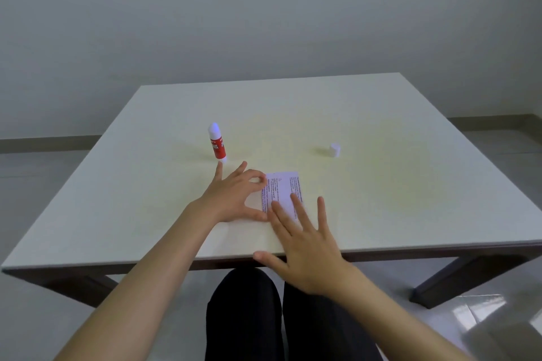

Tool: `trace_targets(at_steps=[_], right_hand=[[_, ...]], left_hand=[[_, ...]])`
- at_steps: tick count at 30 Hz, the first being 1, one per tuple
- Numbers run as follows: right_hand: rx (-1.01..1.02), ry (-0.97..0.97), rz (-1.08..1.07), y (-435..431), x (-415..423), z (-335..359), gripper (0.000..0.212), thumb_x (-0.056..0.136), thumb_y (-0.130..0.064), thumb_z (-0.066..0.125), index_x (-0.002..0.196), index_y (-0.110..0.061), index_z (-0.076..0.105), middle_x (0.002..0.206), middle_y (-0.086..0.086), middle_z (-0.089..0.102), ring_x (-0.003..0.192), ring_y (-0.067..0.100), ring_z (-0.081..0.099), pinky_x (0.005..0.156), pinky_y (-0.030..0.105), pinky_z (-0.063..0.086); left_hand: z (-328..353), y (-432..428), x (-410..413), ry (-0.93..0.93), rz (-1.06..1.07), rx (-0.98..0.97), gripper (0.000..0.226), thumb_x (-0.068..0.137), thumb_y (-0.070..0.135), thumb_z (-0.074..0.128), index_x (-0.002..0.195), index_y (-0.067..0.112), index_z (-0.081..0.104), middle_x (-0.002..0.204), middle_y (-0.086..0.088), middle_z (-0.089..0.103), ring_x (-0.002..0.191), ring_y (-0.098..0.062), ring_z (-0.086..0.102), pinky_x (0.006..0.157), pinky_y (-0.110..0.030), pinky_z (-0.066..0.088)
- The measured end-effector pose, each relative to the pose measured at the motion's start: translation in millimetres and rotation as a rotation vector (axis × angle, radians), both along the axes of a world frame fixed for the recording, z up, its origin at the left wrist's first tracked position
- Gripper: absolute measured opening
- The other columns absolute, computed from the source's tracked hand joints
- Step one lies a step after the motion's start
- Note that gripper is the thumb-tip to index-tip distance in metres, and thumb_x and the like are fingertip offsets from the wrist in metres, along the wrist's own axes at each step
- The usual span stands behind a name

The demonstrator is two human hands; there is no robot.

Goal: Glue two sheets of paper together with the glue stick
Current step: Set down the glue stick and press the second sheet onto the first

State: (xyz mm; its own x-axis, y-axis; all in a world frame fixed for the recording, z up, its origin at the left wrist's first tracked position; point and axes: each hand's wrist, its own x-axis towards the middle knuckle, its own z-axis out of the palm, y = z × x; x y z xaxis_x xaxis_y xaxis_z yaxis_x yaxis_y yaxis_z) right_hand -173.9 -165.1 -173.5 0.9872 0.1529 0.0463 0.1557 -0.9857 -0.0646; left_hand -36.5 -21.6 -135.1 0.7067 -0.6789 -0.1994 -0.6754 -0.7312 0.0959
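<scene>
A small printed sheet of paper (282,192) lies flat on the white table (381,190), near its front edge. My left hand (234,195) touches the paper's left edge with its thumb and forefinger, the other fingers spread. My right hand (305,240) lies flat, palm down, with its fingertips pressing on the paper's near right part. Whether a second sheet lies under the paper cannot be told. A red and white glue stick (217,142) stands upright, uncapped, just beyond my left hand. Its white cap (334,150) stands apart at the right.
The table's front edge (176,262) runs just under my right palm. My legs in dark trousers (249,316) are below it. A grey wall (264,23) rises behind the table.
</scene>
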Motion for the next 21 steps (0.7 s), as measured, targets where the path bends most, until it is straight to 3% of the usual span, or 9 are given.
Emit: trace_targets(at_steps=[2, 6, 8, 11, 13, 17, 19, 21], right_hand=[[-0.018, 0.038, -0.033, -15, 19, 5, 0.1, 0.068, -0.08, -0.02, 0.151, -0.028, 0.0, 0.161, -0.013, -0.002, 0.146, 0.025, -0.019, 0.103, 0.057, -0.033], [-0.028, 0.14, -0.165, -43, 64, 19, 0.08, 0.084, -0.072, 0.001, 0.151, -0.027, -0.009, 0.161, -0.012, -0.012, 0.146, 0.027, -0.02, 0.109, 0.06, -0.023], [-0.042, 0.124, -0.102, -37, 61, 17, 0.086, 0.082, -0.074, 0.0, 0.151, -0.024, -0.01, 0.161, -0.009, -0.013, 0.146, 0.027, -0.021, 0.109, 0.059, -0.025], [0.005, 0.08, 0.128, -15, 33, -2, 0.096, 0.074, -0.081, -0.008, 0.15, -0.024, -0.012, 0.16, -0.009, -0.017, 0.145, 0.022, -0.024, 0.102, 0.049, -0.038], [0.02, 0.09, 0.148, -17, 30, -5, 0.094, 0.073, -0.082, -0.009, 0.15, -0.027, -0.013, 0.158, -0.013, -0.019, 0.144, 0.02, -0.026, 0.1, 0.047, -0.041], [0.011, 0.135, -0.047, -46, 60, 9, 0.081, 0.084, -0.072, 0.003, 0.149, -0.029, -0.013, 0.158, -0.016, -0.016, 0.146, 0.021, -0.021, 0.108, 0.056, -0.026], [0.033, 0.15, -0.074, -51, 68, 9, 0.079, 0.086, -0.071, 0.006, 0.15, -0.028, -0.012, 0.159, -0.015, -0.014, 0.147, 0.021, -0.019, 0.108, 0.056, -0.024], [0.027, 0.121, -0.048, -52, 67, 4, 0.084, 0.08, -0.074, -0.002, 0.15, -0.028, -0.012, 0.16, -0.015, -0.014, 0.147, 0.021, -0.018, 0.108, 0.055, -0.025]], left_hand=[[0, 1, -1, 0.02, 0.01, -0.01, 0.084, 0.075, 0.07, 0.05, 0.146, 0.03, 0.029, 0.154, 0.017, 0.021, 0.149, -0.019, -0.004, 0.112, -0.059, -0.012], [0, 2, -2, 0.017, 0.019, -0.019, 0.084, 0.075, 0.07, 0.051, 0.146, 0.031, 0.028, 0.155, 0.016, 0.019, 0.148, -0.019, -0.006, 0.112, -0.057, -0.014], [-1, 2, -3, 0.028, 0.032, -0.042, 0.084, 0.075, 0.07, 0.051, 0.146, 0.032, 0.029, 0.155, 0.017, 0.02, 0.148, -0.018, -0.006, 0.112, -0.055, -0.015], [-4, 3, -4, 0.065, 0.063, -0.086, 0.083, 0.075, 0.067, 0.056, 0.145, 0.033, 0.029, 0.154, 0.019, 0.021, 0.148, -0.017, -0.006, 0.112, -0.053, -0.015], [-6, 3, -5, 0.074, 0.08, -0.113, 0.084, 0.074, 0.066, 0.057, 0.146, 0.033, 0.028, 0.154, 0.019, 0.021, 0.148, -0.017, -0.007, 0.113, -0.053, -0.015], [-8, 5, -6, 0.116, 0.104, -0.177, 0.09, 0.072, 0.066, 0.06, 0.147, 0.031, 0.026, 0.155, 0.021, 0.02, 0.147, -0.013, -0.009, 0.113, -0.049, -0.018], [-11, 7, -10, 0.211, 0.137, -0.309, 0.086, 0.073, 0.058, 0.066, 0.146, 0.029, 0.03, 0.153, 0.021, 0.024, 0.147, -0.009, -0.004, 0.115, -0.044, -0.015], [-13, 11, -12, 0.306, 0.267, -0.696, 0.069, 0.076, 0.043, 0.071, 0.138, 0.028, 0.045, 0.143, 0.02, 0.041, 0.145, -0.008, 0.019, 0.118, -0.028, 0.005]])
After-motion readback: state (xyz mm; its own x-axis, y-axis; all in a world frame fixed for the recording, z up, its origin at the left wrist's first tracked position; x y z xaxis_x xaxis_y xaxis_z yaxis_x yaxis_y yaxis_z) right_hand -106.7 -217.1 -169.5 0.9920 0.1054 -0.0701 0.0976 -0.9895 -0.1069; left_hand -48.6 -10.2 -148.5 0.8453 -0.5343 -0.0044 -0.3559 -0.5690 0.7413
